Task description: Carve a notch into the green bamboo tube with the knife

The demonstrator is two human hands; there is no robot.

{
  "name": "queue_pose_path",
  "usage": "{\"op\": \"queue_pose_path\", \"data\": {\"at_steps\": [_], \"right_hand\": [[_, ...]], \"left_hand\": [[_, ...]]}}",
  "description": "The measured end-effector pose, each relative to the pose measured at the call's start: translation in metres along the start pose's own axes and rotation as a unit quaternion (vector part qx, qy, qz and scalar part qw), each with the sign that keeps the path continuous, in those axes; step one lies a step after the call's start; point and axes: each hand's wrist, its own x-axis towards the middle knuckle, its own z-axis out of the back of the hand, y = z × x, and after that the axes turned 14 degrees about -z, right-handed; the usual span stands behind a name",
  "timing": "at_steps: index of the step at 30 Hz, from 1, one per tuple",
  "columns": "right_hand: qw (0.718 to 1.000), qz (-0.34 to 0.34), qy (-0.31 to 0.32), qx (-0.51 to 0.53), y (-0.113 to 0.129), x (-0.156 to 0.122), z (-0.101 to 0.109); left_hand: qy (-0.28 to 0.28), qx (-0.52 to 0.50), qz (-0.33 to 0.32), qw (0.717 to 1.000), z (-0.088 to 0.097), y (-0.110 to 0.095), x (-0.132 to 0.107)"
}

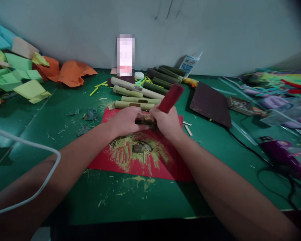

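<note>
My left hand [126, 118] is closed around one end of a dark bamboo piece [144, 122], steadying it above a red sheet [100, 162]. Gripped in my right hand [167, 122] is a tool with a thick red handle [172, 97], tilted up and to the right. Its working end is hidden by my fingers at the bamboo, so its kind does not show. Under my hands, greenish shavings and dust [124, 155] are smeared over the sheet, with a dark curved scrap [141, 147] among them.
Pale bamboo tubes [130, 105], some with cut openings, lie just beyond my hands. Darker green tubes [163, 75] are stacked behind. A dark board [210, 103] and a purple glue gun [283, 155] with its cord are right. Coloured papers [20, 75] sit left; a white cable [40, 145] crosses my left forearm.
</note>
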Motion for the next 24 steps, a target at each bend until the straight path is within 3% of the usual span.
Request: {"op": "queue_pose_path", "data": {"at_steps": [2, 6, 10, 14, 24], "right_hand": [[0.999, -0.001, 0.003, 0.032, 0.001, -0.001, 0.001], [0.992, 0.006, -0.062, 0.112, -0.001, 0.001, 0.004], [0.990, 0.038, -0.088, 0.099, -0.002, 0.001, 0.009], [0.993, 0.044, -0.069, 0.082, -0.001, -0.003, 0.012], [0.999, -0.009, -0.021, 0.048, -0.002, -0.004, 0.009]], "left_hand": [[-0.005, 0.007, -0.004, 1.000, 0.001, -0.002, 0.000], [-0.005, 0.044, -0.007, 0.999, 0.001, -0.007, -0.001], [-0.010, 0.092, -0.034, 0.995, -0.002, -0.014, -0.002], [-0.010, 0.151, -0.064, 0.986, -0.005, -0.021, -0.004], [0.014, 0.152, -0.037, 0.988, -0.006, -0.021, -0.004]]}}
